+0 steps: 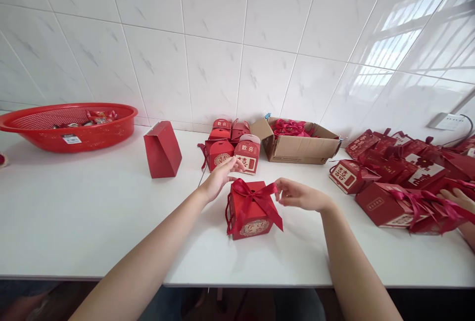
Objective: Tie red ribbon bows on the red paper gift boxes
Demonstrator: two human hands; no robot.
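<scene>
A red gift box (251,227) with a round pale pattern and a corded handle stands on the white table in front of me. A red ribbon bow (256,198) is tied on its top, tails hanging over the front. My left hand (219,178) hovers at the box's upper left, fingers stretched out and holding nothing. At the bow's right loop is my right hand (300,195), its fingers lightly bent and apart. Whether its fingertips touch the ribbon I cannot tell.
Behind the box stand several smaller red boxes (248,149) and a carton (302,150) of red ribbons. A plain red box (163,150) and a red plastic basket (79,138) are leftward. Many finished boxes (386,205) crowd the right, where another person's hand (458,198) reaches in.
</scene>
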